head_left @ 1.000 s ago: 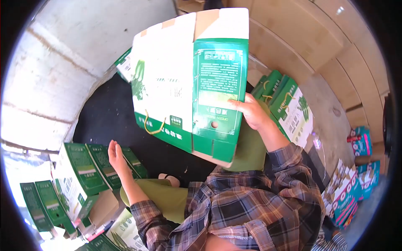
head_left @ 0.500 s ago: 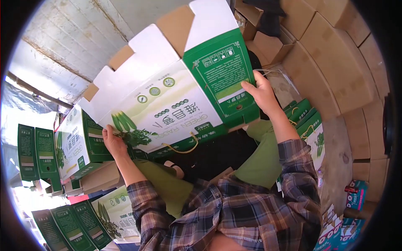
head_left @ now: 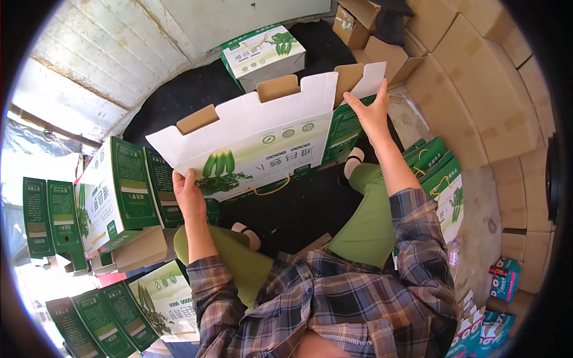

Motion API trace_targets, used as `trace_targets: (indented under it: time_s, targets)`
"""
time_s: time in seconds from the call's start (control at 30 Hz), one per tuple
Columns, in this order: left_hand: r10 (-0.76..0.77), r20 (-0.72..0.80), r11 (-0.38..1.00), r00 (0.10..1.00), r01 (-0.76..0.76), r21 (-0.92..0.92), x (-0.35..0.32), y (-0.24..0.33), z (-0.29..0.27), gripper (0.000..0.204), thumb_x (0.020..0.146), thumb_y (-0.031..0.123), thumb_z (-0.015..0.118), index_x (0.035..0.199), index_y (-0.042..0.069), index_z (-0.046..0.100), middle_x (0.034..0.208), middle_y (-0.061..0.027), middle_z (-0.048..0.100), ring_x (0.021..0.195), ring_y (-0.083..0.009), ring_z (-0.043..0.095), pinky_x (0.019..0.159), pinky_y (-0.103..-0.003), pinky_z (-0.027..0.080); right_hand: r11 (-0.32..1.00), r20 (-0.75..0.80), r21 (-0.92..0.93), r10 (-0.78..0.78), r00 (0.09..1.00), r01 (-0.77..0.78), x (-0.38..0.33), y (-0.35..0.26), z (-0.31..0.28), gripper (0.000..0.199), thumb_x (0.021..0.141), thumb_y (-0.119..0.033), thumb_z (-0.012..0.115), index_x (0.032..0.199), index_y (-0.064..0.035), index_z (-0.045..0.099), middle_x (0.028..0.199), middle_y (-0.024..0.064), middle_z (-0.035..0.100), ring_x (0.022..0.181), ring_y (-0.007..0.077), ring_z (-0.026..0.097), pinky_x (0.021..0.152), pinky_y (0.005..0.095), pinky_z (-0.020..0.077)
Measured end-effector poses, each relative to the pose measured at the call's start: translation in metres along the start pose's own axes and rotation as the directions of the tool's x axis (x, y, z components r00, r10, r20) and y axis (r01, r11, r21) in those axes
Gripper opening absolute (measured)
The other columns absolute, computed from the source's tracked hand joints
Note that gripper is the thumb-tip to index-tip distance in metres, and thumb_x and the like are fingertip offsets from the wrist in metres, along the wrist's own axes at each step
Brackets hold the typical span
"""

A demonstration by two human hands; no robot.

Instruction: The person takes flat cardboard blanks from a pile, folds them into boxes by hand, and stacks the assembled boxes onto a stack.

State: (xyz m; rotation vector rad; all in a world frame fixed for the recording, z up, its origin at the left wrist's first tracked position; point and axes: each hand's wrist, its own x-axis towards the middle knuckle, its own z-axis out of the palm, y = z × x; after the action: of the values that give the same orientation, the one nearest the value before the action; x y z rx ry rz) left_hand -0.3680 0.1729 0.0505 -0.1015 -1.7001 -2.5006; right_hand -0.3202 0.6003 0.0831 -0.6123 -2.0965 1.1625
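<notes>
A green-and-white printed carton (head_left: 256,152) stands tilted in front of me, its white top flaps up and brown inner tabs showing. Its front carries a picture of green radishes and a yellow cord handle (head_left: 271,190). My left hand (head_left: 190,197) is closed on the left edge, the thumb at the lower corner of the white flap. At the upper right corner, my right hand (head_left: 371,116) holds the side panel, thumb on the flap and forefinger stretched along the edge. Its other fingers are mostly hidden.
A closed carton (head_left: 265,56) lies on the black floor cloth (head_left: 179,98) beyond. Part-folded cartons stand at left (head_left: 113,197) and lower left (head_left: 161,301); several flat ones (head_left: 444,179) lean at my right. Brown boxes (head_left: 465,77) are stacked along the right wall.
The carton has come lower and swung upright, uncovering the closed carton behind it. My right hand has shifted up from the side panel's middle to its top corner; my left has moved slightly right.
</notes>
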Motion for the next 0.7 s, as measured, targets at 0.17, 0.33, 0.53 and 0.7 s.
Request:
trace_targets:
  time_s: [0.17, 0.33, 0.53, 0.7]
  targets:
    - [-0.008, 0.022, 1.000, 1.000, 0.008, -0.004, -0.008, 0.000, 0.012, 0.020, 0.089, 0.007, 0.059, 0.109, 0.006, 0.053, 0.111, -0.0032, 0.059, 0.104, -0.0139, 0.051, 0.095, -0.030, 0.035, 0.978, 0.049, 0.139, 0.149, 0.988, -0.155, 0.003, 0.002, -0.004, 0.113, 0.064, -0.033, 0.079, 0.144, 0.0047, 0.008, 0.138, 0.0269, 0.024, 0.130, 0.0351, 0.027, 0.107, 0.0398, 0.0262]
    - [0.034, 0.040, 0.999, 0.999, -0.033, -0.020, -0.008, -0.003, 0.014, 0.019, 0.089, 0.006, 0.058, 0.107, 0.006, 0.053, 0.110, -0.0035, 0.059, 0.103, -0.0138, 0.051, 0.095, -0.031, 0.035, 0.945, 0.100, 0.304, 0.092, 0.991, -0.118, 0.008, 0.009, -0.009, 0.114, 0.064, -0.031, 0.078, 0.145, 0.0009, 0.006, 0.142, 0.0248, 0.020, 0.133, 0.0334, 0.024, 0.108, 0.0381, 0.0254]
    - [0.020, 0.044, 1.000, 0.999, -0.019, -0.015, -0.014, -0.003, 0.010, 0.021, 0.088, 0.005, 0.058, 0.107, 0.006, 0.052, 0.109, -0.0038, 0.059, 0.102, -0.0137, 0.051, 0.095, -0.031, 0.036, 0.972, 0.078, 0.186, 0.128, 0.989, -0.141, 0.000, -0.013, -0.007, 0.112, 0.065, -0.029, 0.077, 0.145, -0.0002, 0.006, 0.144, 0.0246, 0.019, 0.135, 0.0332, 0.022, 0.109, 0.0371, 0.0234]
    - [0.022, 0.067, 0.999, 0.998, -0.019, -0.033, -0.017, -0.014, 0.018, 0.022, 0.087, 0.004, 0.059, 0.108, 0.007, 0.051, 0.109, -0.0040, 0.059, 0.102, -0.0133, 0.052, 0.094, -0.030, 0.036, 0.954, 0.110, 0.283, 0.072, 0.991, -0.101, 0.012, 0.018, -0.009, 0.100, 0.068, -0.015, 0.066, 0.146, -0.0013, 0.004, 0.145, 0.0237, 0.019, 0.136, 0.0306, 0.022, 0.109, 0.0349, 0.0233]
